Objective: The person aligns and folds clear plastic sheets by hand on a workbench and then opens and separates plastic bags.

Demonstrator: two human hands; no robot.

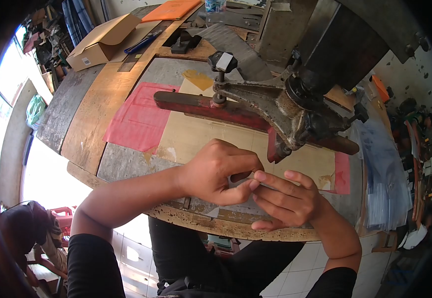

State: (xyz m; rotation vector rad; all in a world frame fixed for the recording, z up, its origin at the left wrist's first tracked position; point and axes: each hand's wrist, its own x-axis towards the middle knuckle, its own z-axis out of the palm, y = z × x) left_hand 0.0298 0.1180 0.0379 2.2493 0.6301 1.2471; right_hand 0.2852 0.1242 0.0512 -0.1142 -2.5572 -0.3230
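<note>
My left hand is curled with thumb and index finger pinched together. Whatever that pinch may hold is too small to make out. Its thumb tip meets the fingertips of my right hand, whose fingers are stretched out and apart. Both hands hover over the front edge of the workbench. Beneath and behind them lies a cream board with worn patches. Just beyond the hands stands a heavy metal press with a long red-and-black bar across the board.
Pink sheet lies left of the bar. A cardboard box, a blue-handled tool and an orange folder are at the back left. Clear plastic sheets hang at the right. A person is at the lower left.
</note>
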